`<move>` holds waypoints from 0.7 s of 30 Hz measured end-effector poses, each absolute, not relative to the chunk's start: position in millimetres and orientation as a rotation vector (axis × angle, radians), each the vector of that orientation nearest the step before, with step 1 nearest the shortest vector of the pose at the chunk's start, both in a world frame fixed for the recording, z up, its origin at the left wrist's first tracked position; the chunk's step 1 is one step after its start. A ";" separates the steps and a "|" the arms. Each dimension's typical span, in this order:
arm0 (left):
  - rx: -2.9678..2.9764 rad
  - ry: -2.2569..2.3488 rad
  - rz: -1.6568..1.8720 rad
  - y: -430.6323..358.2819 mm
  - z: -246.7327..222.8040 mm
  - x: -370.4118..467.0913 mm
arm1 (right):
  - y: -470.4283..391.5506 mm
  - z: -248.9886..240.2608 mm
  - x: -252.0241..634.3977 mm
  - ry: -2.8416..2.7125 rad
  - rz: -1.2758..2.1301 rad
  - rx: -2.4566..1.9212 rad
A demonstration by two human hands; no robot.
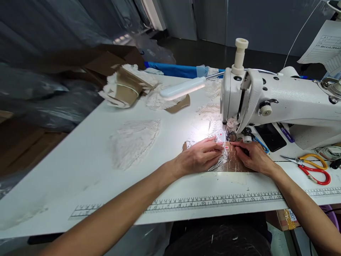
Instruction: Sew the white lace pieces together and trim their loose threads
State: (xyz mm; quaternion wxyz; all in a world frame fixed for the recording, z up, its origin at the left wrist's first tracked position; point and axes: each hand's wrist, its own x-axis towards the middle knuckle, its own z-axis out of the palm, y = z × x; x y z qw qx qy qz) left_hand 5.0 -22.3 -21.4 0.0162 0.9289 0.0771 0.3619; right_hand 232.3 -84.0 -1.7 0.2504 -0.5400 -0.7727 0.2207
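Head view: white lace piece with scalloped edge (pixel 224 157) on the brown, shiny plate (pixel 237 164), just by the needle area of the white metal sewing machine (pixel 295 96). Left hand (pixel 204 155) over the lace, fingers extended and close together, not curled around it. Right hand (pixel 250 155) at the plate's right side, fingers bent; cannot tell whether they grip anything. White tube lamp (pixel 183 88) beyond the left hand. Further left on the white surface (pixel 87 181): 1 fan-shaped white lace piece (pixel 137 142). Right: scissors with 1 orange and 1 red handle (pixel 314 169), near a black flat phone (pixel 270 137).
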 end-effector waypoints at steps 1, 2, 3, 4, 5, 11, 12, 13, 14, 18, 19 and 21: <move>2.887 0.246 1.133 -22.5 -20.8 5.1 | -84.2 -3.3 232.6 -2.106 0.585 -1.459; 2.885 0.246 1.140 -22.8 -20.2 5.3 | -84.4 -4.9 232.9 -2.108 0.569 -1.446; 2.879 0.242 1.146 -23.2 -19.5 5.6 | -84.7 -6.4 233.0 -2.110 0.554 -1.432; 2.871 0.238 1.147 -23.4 -18.9 5.8 | -85.0 -7.8 233.1 -2.112 0.542 -1.420; 2.860 0.237 1.146 -23.7 -18.4 6.0 | -85.3 -8.9 233.1 -2.112 0.533 -1.413; 2.832 0.253 1.084 -22.9 -19.3 4.2 | -85.9 -10.9 232.4 -2.123 0.529 -1.419; 2.837 0.243 1.078 -22.6 -19.6 3.9 | -85.8 -10.6 232.4 -2.128 0.526 -1.422; 2.845 0.235 1.073 -22.3 -19.6 3.7 | -85.7 -10.4 232.5 -2.135 0.525 -1.426; 2.857 0.226 1.066 -22.1 -19.4 3.7 | -85.6 -10.2 232.5 -2.141 0.526 -1.428; 2.903 0.206 1.100 -22.2 -17.8 4.8 | -85.9 -9.7 232.8 -2.157 0.522 -1.440; 2.908 0.203 1.115 -22.4 -17.6 5.1 | -86.1 -9.7 232.8 -2.158 0.516 -1.453; 2.910 0.204 1.128 -22.7 -18.2 5.4 | -86.9 -10.0 233.2 -2.176 0.510 -1.469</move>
